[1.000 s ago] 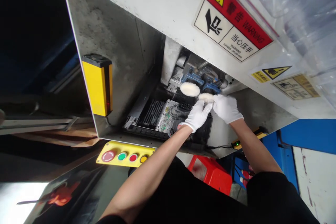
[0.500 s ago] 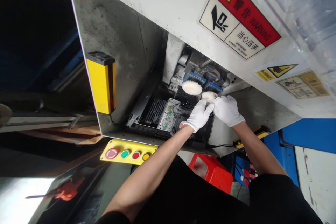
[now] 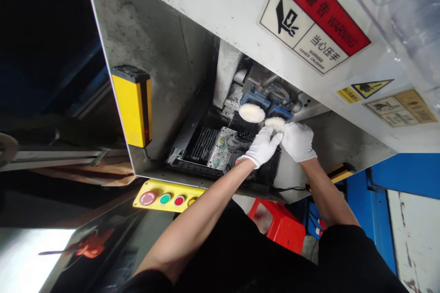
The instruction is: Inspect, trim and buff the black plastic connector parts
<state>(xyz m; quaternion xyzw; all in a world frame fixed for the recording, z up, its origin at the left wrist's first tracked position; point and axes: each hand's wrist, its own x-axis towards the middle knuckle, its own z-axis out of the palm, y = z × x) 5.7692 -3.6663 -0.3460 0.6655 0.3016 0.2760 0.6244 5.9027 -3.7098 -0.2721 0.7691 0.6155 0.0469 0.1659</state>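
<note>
Both my hands wear white gloves and reach inside the machine's opening. My left hand (image 3: 262, 145) has its fingers pressed against the near side of the right fluffy cream polishing pad (image 3: 275, 122), thumb pointing to the right. Curled at that pad's right edge is my right hand (image 3: 298, 141); its fingertips are hidden behind the glove. A second polishing pad (image 3: 252, 113) sits just to the left, untouched. Both pads lie under blue metal brackets (image 3: 255, 97). Below them is a speckled metal plate (image 3: 220, 149) with black ribbed parts beside it.
A yellow sensor bar (image 3: 129, 107) stands on the left wall. A yellow button panel (image 3: 165, 196) is fixed below the opening, partly behind my left forearm. A red plastic stool (image 3: 287, 229) stands below. A warning sign (image 3: 314, 20) is on the white cover above.
My right hand has shifted slightly left and turned at the pad's edge, uncovering more of the pad. My left hand stays nearly in place. The view has moved slightly.
</note>
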